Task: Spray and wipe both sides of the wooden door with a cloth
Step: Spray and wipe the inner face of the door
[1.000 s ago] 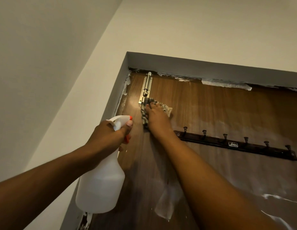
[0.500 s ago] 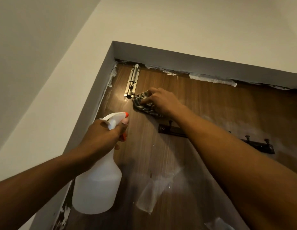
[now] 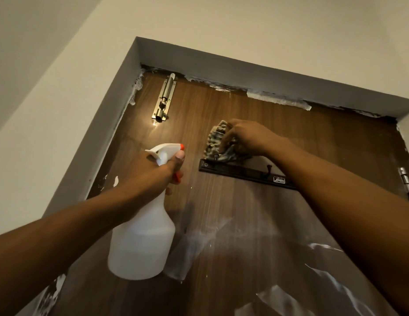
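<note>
Nearest us, our left hand [image 3: 153, 176] curls round the neck of the white spray bottle [image 3: 142, 242], holding it upright in front of the wooden door [image 3: 221, 206]. Further up, our right hand [image 3: 247, 137] grips the bunched cloth [image 3: 216, 141] against the door, its lower edge touching the left end of the dark hook rail [image 3: 244, 173]. Beyond, a metal bolt [image 3: 163, 99] sits near the grey frame [image 3: 221, 71].

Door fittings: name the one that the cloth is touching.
The dark hook rail: the cloth in the right hand lies over its left end. The brass slide bolt sits apart at upper left, the hinge at the far right.
</note>
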